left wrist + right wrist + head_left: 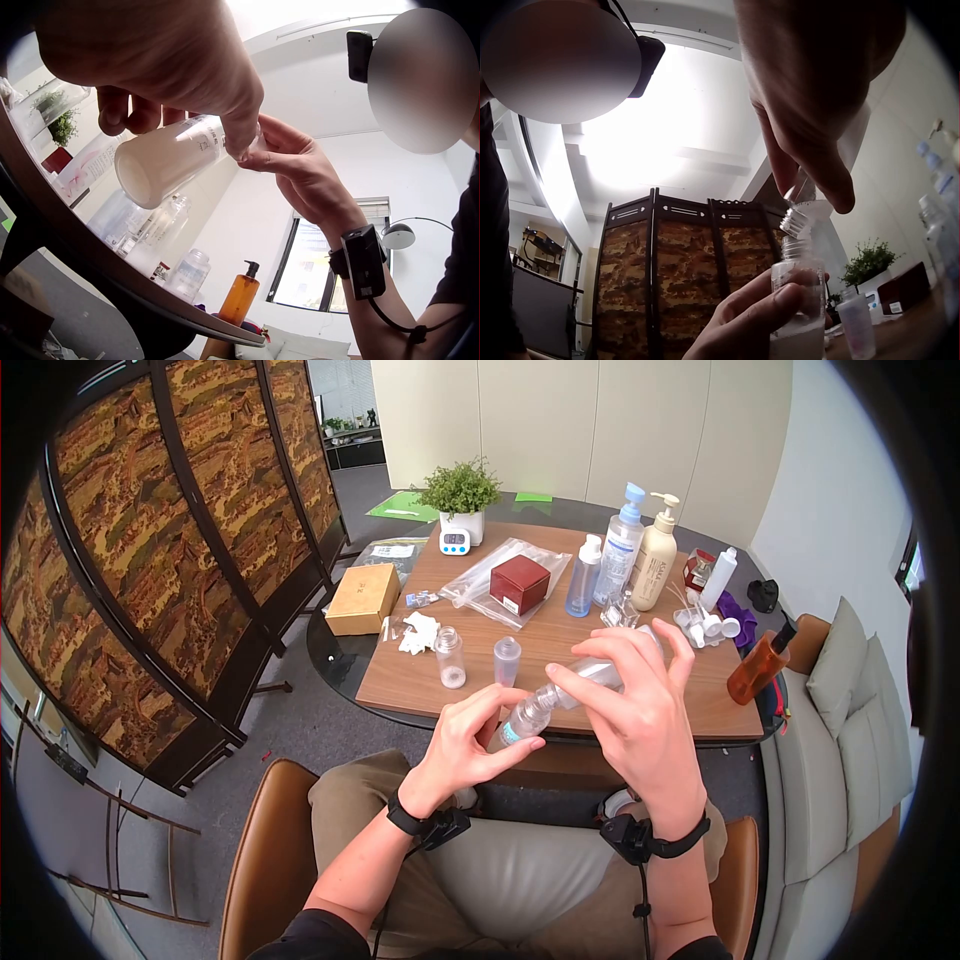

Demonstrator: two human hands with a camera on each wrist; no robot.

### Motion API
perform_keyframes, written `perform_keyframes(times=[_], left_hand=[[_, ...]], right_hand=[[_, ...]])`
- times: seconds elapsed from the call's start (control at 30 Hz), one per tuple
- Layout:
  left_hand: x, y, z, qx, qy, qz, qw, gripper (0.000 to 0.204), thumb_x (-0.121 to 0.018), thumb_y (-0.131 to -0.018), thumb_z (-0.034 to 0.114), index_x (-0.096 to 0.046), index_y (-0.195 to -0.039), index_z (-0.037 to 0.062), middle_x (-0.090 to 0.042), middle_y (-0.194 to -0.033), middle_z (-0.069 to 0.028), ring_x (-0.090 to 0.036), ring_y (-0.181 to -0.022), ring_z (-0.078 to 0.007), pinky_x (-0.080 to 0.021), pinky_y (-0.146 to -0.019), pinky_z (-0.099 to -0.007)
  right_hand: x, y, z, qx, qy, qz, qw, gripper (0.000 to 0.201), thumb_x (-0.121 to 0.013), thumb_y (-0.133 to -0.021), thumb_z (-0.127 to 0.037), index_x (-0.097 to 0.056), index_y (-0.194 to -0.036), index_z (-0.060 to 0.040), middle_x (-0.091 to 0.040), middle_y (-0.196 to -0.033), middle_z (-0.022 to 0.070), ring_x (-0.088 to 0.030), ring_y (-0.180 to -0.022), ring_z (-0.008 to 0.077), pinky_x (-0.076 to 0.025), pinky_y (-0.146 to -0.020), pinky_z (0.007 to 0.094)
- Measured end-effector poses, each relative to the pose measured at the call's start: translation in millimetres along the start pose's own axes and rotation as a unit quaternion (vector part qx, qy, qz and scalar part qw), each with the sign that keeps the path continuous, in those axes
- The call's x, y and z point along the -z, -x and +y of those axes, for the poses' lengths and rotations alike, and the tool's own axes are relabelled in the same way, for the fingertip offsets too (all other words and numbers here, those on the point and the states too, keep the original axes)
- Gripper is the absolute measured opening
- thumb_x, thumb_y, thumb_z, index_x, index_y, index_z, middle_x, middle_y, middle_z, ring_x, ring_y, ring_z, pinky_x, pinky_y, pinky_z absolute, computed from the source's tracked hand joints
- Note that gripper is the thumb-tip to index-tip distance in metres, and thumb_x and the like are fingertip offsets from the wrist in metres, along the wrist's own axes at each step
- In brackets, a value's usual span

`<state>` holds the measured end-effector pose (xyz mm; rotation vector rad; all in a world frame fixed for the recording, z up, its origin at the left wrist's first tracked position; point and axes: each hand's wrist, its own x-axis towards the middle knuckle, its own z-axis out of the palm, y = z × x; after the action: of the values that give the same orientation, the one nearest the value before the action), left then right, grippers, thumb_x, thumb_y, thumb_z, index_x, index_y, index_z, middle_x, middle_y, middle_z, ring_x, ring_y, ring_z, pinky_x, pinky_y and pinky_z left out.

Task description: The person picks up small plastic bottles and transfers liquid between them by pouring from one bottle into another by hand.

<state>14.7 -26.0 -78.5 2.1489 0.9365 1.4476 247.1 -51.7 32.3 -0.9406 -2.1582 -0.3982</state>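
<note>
At the brown wooden tabletop's (pixel 400 678) near edge, the left hand (pixel 462 748) clamps the small clear round bottle (pixel 522 722) and the right hand (pixel 645 708) the larger translucent cylindrical bottle (pixel 598 673); judging both 2 light, smooth and slightly flexible, grip mid-body without squeezing.

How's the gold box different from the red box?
The gold box looks bigger; the red box looks smaller. The red box sits on a clear plastic bag, while the gold box is at the left side of the table as the head view shows it. Both boxes look closed.
</note>
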Motion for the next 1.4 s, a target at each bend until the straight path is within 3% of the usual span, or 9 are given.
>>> perform_keyframes(times=[0.77,0.87,1.03,1.17,1.2,1.23,1.3,1.33,1.4], left_hand=[[-0.9,2.1,-3.8,-0.006,0.007,0.009,1.0,0.057,-0.099,-0.083,0.024,-0.074,-0.128,-0.0002,-0.066,-0.088,-0.0029,-0.05,-0.06,-0.0092,-0.038,-0.055,-0.0279],[-2.4,2.7,-3.6,0.008,0.052,0.025,0.998,0.05,-0.097,-0.087,0.023,-0.076,-0.127,0.0025,-0.061,-0.08,-0.0003,-0.043,-0.058,-0.0067,-0.035,-0.054,-0.0287],[-1.3,6.2,-9.8,0.037,0.102,0.031,0.994,0.053,-0.096,-0.088,0.02,-0.073,-0.132,0.0024,-0.065,-0.082,0.0018,-0.047,-0.06,-0.004,-0.036,-0.055,-0.0255],[-2.6,9.4,-15.9,0.07,0.223,0.052,0.971,0.05,-0.092,-0.093,0.016,-0.072,-0.137,0.0027,-0.075,-0.095,0.0025,-0.057,-0.071,-0.001,-0.041,-0.061,-0.0216],[1.8,9.7,-11.3,0.1,0.258,0.038,0.96,0.05,-0.089,-0.096,0.014,-0.07,-0.141,0.0003,-0.078,-0.107,-0.0001,-0.068,-0.088,-0.0037,-0.051,-0.073,-0.0221],[5.1,10.6,-11.7,0.1,0.258,0.037,0.96,0.05,-0.089,-0.096,0.014,-0.07,-0.141,0.0003,-0.078,-0.107,-0.0001,-0.068,-0.088,-0.0037,-0.051,-0.073,-0.0221],[8.2,10.5,-12.4,0.121,0.297,0.029,0.947,0.06,-0.088,-0.096,0.025,-0.066,-0.144,-0.0038,-0.078,-0.126,-0.0158,-0.078,-0.108,-0.0229,-0.062,-0.097,-0.0386],[7.3,8.4,-9.5,0.117,0.295,0.044,0.947,0.063,-0.087,-0.096,0.031,-0.066,-0.143,-0.0044,-0.08,-0.12,-0.0171,-0.078,-0.104,-0.021,-0.062,-0.089,-0.0338],[11.2,9.4,-9.2,0.118,0.319,0.04,0.94,0.059,-0.087,-0.098,0.023,-0.065,-0.146,-0.0038,-0.078,-0.129,-0.0158,-0.078,-0.11,-0.0209,-0.062,-0.096,-0.0358]], right_hand=[[2.1,-1.0,-0.3,-0.022,-0.032,-0.018,0.999,0.043,-0.084,-0.085,-0.003,-0.083,-0.126,-0.0128,-0.072,-0.117,0.0024,-0.068,-0.121,0.0233,-0.031,-0.127,0.0603],[0.9,0.3,3.2,-0.027,-0.042,-0.025,0.998,0.044,-0.086,-0.084,-0.006,-0.081,-0.128,-0.0097,-0.073,-0.114,0.0023,-0.068,-0.118,0.0228,-0.031,-0.127,0.0605],[1.8,0.0,10.7,-0.058,-0.115,-0.019,0.992,0.046,-0.092,-0.085,-0.015,-0.079,-0.129,-0.0087,-0.075,-0.115,0.0044,-0.068,-0.114,0.0238,-0.033,-0.123,0.0536],[4.5,1.4,26.1,-0.132,-0.163,-0.006,0.978,0.047,-0.095,-0.085,-0.017,-0.079,-0.128,-0.0079,-0.076,-0.115,0.0055,-0.069,-0.111,0.0244,-0.038,-0.119,0.046],[1.6,4.6,35.6,-0.171,-0.183,0.028,0.968,0.048,-0.095,-0.085,-0.017,-0.078,-0.128,-0.0068,-0.076,-0.114,0.0057,-0.069,-0.11,0.023,-0.041,-0.114,0.042],[-2.2,8.7,47.6,-0.209,-0.203,0.063,0.955,0.049,-0.095,-0.085,-0.018,-0.077,-0.128,-0.0057,-0.076,-0.113,0.0058,-0.069,-0.108,0.0216,-0.044,-0.108,0.0379],[-3.2,15.3,68.5,-0.248,-0.241,0.115,0.931,0.043,-0.091,-0.09,-0.016,-0.076,-0.129,-0.0028,-0.075,-0.109,0.0013,-0.064,-0.1,0.0142,-0.049,-0.088,0.0315],[-0.5,18.6,79.0,-0.269,-0.22,0.126,0.929,0.041,-0.09,-0.092,-0.016,-0.076,-0.129,-0.0024,-0.076,-0.109,0.001,-0.064,-0.098,0.0138,-0.05,-0.088,0.0324],[1.7,28.3,106.4,-0.292,-0.195,0.139,0.926,0.039,-0.089,-0.094,-0.016,-0.075,-0.128,-0.0021,-0.076,-0.108,0.0007,-0.064,-0.096,0.0135,-0.052,-0.088,0.0333]])
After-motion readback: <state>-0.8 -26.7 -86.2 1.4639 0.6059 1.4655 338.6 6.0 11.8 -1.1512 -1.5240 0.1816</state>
